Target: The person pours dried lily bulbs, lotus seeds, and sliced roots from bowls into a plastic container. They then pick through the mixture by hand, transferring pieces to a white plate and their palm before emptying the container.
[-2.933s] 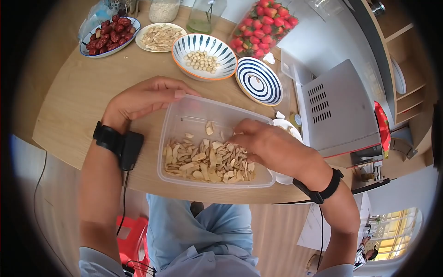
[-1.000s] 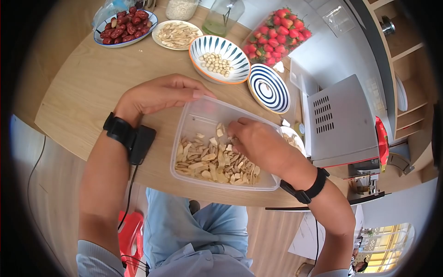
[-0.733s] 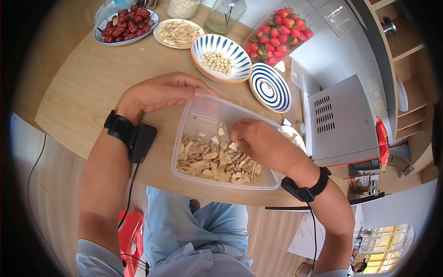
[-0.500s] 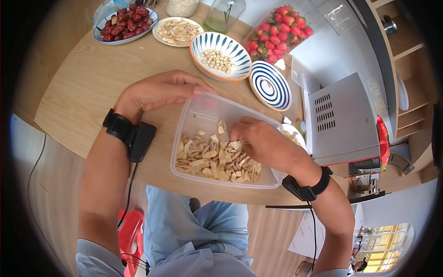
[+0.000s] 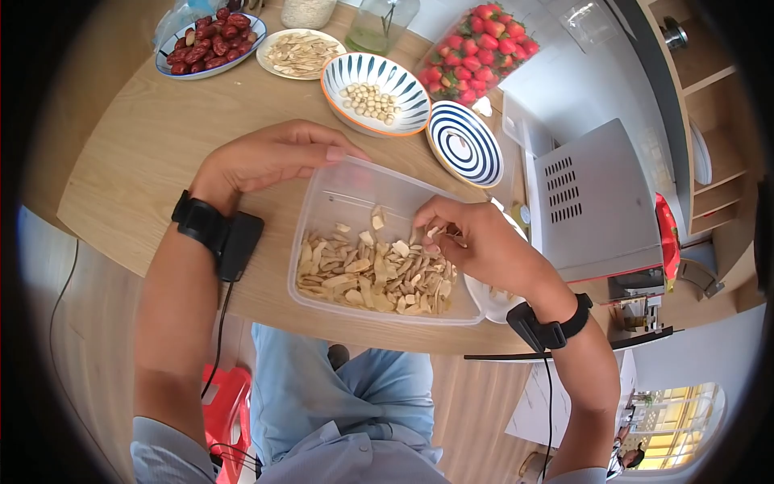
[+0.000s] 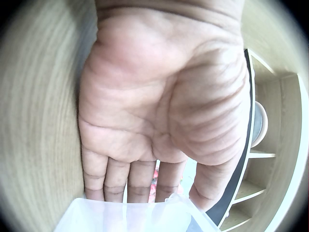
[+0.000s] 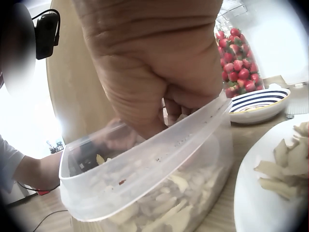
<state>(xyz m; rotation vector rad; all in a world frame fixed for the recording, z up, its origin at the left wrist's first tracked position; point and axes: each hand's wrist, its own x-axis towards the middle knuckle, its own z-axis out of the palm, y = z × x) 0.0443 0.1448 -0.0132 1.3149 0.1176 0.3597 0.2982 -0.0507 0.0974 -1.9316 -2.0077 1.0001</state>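
Observation:
A clear plastic container, partly filled with pale dried slices, stands tilted in view near the table's front edge. At its far left corner my left hand holds the rim, thumb on top; the left wrist view has the fingers behind the container wall. Over the container's right side, my right hand has its fingers curled, pinching a small pale slice at the fingertips. From the right wrist, the back of the container rim hides part of those fingers.
Behind the container are a bowl of round pale seeds, a blue-ringed dish, a plate of slices and a dish of red dates. A white plate with slices sits right of it, near a grey appliance. Strawberries stand behind.
My right hand, earlier reaching down among the slices, has risen and turned, with a small slice showing at its fingertips. My left hand stays on the container's corner. The head view has shifted slightly.

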